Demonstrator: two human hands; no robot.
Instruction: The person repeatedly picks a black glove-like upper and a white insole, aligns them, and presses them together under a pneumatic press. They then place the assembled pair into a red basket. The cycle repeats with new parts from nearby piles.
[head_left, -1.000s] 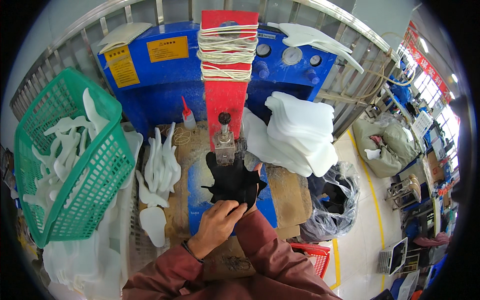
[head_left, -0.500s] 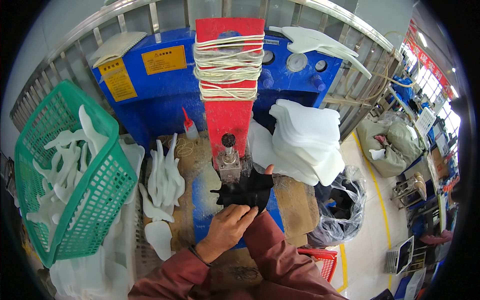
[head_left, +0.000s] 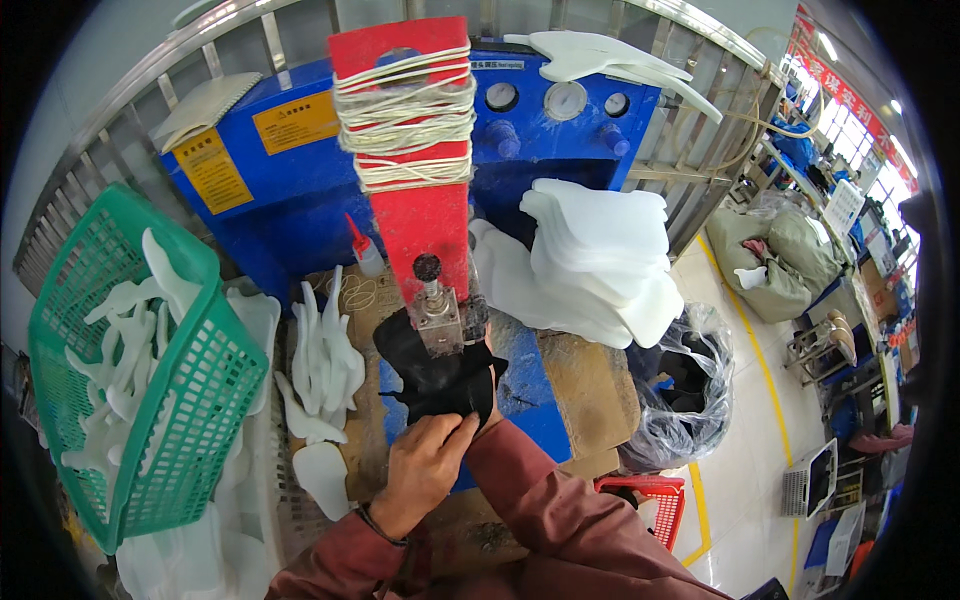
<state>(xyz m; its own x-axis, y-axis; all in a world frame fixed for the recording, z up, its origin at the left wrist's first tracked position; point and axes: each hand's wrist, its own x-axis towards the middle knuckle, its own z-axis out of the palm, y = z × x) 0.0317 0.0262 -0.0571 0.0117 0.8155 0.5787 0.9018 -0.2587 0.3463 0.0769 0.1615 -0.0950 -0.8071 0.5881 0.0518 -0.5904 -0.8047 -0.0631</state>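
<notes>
Below the metal head (head_left: 437, 325) of a red machine arm (head_left: 420, 225), a soft black fabric piece (head_left: 440, 388) lies folded and creased. My left hand (head_left: 420, 475) pinches its near edge between thumb and fingers. From the right, my right hand (head_left: 492, 420) reaches up beneath and behind the black piece. Only its wrist side and a sliver of skin beside the metal head show; its fingers are hidden. Under the piece is a blue work surface (head_left: 535, 425) with worn patches.
A green basket (head_left: 200, 390) of white curved pieces stands at left, near loose white pieces (head_left: 325, 360). White sheets (head_left: 600, 250) are stacked at right, beside a plastic-lined bin (head_left: 690, 430). A red-tipped bottle (head_left: 368, 258) and the blue machine body (head_left: 290, 170) are behind.
The black piece has turned and shifted left under the metal head, and is more bunched. Both hands moved with it. The right thumb, plain before, is now mostly hidden. The view has shifted slightly.
</notes>
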